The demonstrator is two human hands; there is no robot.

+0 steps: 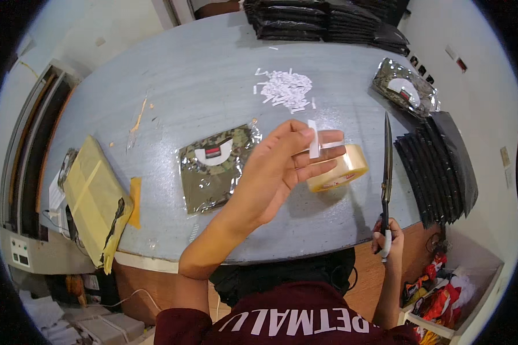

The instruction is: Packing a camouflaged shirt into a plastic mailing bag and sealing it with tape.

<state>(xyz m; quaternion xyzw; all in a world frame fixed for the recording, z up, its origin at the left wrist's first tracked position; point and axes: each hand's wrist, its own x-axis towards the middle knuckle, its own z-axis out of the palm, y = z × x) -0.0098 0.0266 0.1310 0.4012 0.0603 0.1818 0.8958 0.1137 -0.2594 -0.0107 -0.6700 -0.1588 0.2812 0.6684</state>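
My left hand (280,159) pinches a small white paper strip (313,139) between thumb and forefinger, its other fingers spread. A pale band crosses those fingers; I cannot tell if it is tape or a second strip. Behind the fingertips, a roll of clear packing tape (356,161) rests on the table. My right hand (388,237) grips the handle of long scissors (386,172), blades pointing away from me and looking closed. Left of my left wrist lies a camouflage fabric item in a clear plastic bag (209,183), with a white half-round label. Beyond my hand is a pile of white paper strips (287,89).
Black plastic packages stand in a row (434,172) at right and in a stack (291,21) at the back. Another bagged camouflage item (403,88) lies at back right. A yellow-wrapped parcel (93,198) sits at the left edge, near a long machine (39,159).
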